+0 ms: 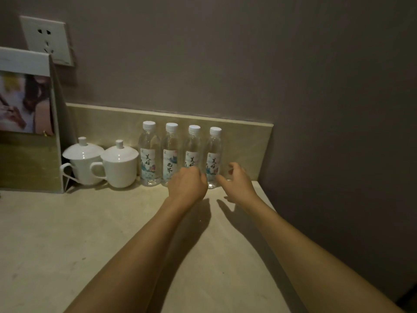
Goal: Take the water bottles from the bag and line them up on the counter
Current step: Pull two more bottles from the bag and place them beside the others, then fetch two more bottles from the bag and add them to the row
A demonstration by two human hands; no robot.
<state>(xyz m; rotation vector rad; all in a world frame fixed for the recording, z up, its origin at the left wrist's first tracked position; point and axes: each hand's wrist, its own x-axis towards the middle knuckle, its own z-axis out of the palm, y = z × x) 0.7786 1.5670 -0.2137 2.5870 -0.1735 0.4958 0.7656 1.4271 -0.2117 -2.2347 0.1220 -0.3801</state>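
Several clear water bottles with white caps and pale printed labels stand upright in a row against the low backsplash: the leftmost bottle (148, 154), a second bottle (170, 152), a third bottle (193, 145) and the rightmost bottle (214, 154). My left hand (187, 185) is in front of the third bottle's lower half, back toward me, fingers curled and hidden; whether they grip the bottle does not show. My right hand (237, 180) hovers just right of the rightmost bottle, fingers loosely curved, thumb near its base, holding nothing. No bag is in view.
Two white lidded cups (82, 162) (119, 164) stand left of the bottles. A standing card holder (29, 132) is at the far left below a wall socket (46, 39). The beige counter (90, 233) ends at the wall just right of the row.
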